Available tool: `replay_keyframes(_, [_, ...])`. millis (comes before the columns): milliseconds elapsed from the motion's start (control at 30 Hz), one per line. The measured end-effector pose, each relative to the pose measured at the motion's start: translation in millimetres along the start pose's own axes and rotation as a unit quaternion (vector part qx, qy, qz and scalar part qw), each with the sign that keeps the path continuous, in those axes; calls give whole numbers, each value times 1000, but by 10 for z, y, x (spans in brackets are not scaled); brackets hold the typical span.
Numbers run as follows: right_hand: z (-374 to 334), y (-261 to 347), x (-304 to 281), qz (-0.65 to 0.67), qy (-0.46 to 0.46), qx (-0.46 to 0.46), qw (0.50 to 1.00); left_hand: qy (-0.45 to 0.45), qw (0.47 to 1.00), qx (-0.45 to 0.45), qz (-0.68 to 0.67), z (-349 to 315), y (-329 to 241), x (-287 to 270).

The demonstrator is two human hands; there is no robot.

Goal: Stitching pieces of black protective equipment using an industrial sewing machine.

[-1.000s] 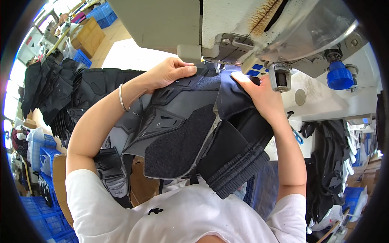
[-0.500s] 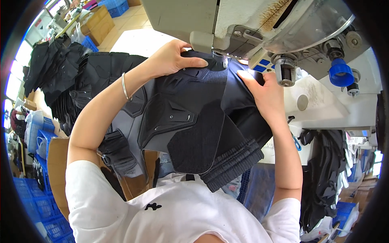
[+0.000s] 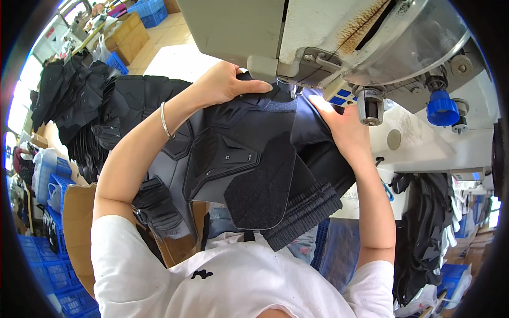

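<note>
A black and grey padded piece (image 3: 214, 183) with moulded raised panels lies under the sewing machine (image 3: 233, 32) and hangs toward my lap. It bears a dark fuzzy patch (image 3: 260, 188) and a gathered elastic band (image 3: 305, 214). Left of the needle area, my left hand (image 3: 225, 87) grips its far edge, thumb on top and fingers mostly hidden beyond. My right hand (image 3: 347, 127) pinches the smooth black part right of the needle, its thumb under the bright lamp light. The needle tip itself is hard to make out.
Stacked black pieces (image 3: 79, 100) lie at the left, beside the padded piece. A cardboard box (image 3: 79, 233) stands near my left elbow. More black pieces (image 3: 424, 228) hang at the right. A blue-capped part (image 3: 442, 108) juts from the machine; blue crates (image 3: 50, 265) stand lower left.
The view has shifted slightly, with the machine lower in it. Against the machine, the padded piece has slid a little away from me. Both hands keep their hold.
</note>
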State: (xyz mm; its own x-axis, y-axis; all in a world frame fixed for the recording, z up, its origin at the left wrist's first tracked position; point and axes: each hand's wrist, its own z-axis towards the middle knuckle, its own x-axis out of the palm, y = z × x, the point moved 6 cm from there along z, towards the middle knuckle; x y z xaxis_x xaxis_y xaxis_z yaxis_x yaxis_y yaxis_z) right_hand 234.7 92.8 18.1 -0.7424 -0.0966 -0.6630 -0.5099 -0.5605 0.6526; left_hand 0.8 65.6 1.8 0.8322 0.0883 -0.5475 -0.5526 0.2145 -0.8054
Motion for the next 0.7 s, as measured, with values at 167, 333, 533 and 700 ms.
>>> replay_keyframes(167, [25,-160,52,-23,17,23,999,6,999,-17,27,51,102,10])
replay_keyframes(333, [39,-4,2,-70,-36,-113,990,14,999,-52,-4,46,32,21])
replay_keyframes(533, [64,-48,5,-59,-38,-110,991,26,998,-63,2,71,95,25])
replay_keyframes(700, [101,-395,83,-117,-71,-205,969,16,999,-30,-14,67,43,54])
